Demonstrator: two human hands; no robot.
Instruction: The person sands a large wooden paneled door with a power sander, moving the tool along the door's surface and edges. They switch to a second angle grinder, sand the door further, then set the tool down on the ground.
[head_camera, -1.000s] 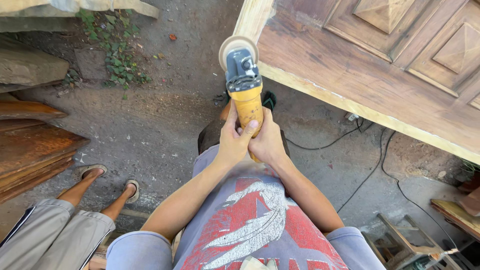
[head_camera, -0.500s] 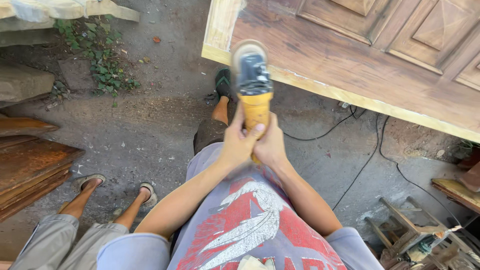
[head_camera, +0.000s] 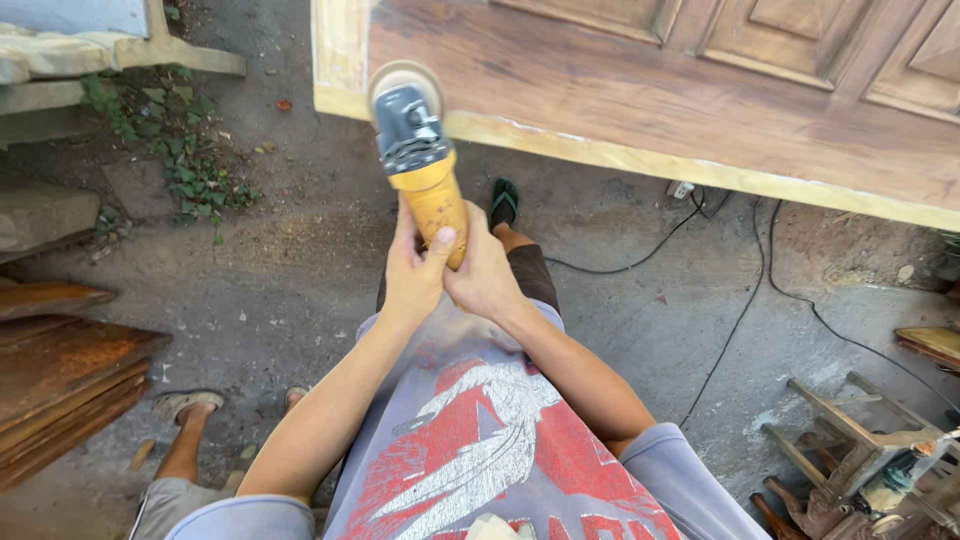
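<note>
Both hands wrap the yellow body of an angle grinder (head_camera: 420, 170), which sits out in front of the chest with its grey head and round sanding disc at the near left corner of a large wooden door (head_camera: 700, 90) that lies flat and raised off the ground. Two hands on one short handle likely serve to steady the tool against its own pull. The left hand (head_camera: 413, 272) closes around the handle from the left, its thumb laid up along the yellow casing; the right hand (head_camera: 487, 275) clasps from the other side, fingers folded tight around the rear of the handle, so the two overlap. Both forearms run forward and converge, elbows bent and held out from the body. The disc appears to rest on the pale edge strip of the door (whether it truly touches cannot be told from this angle). A black cable (head_camera: 740, 300) trails over the concrete ground (head_camera: 280, 260), and another person's sandalled foot (head_camera: 185, 405) stands at the lower left.
</note>
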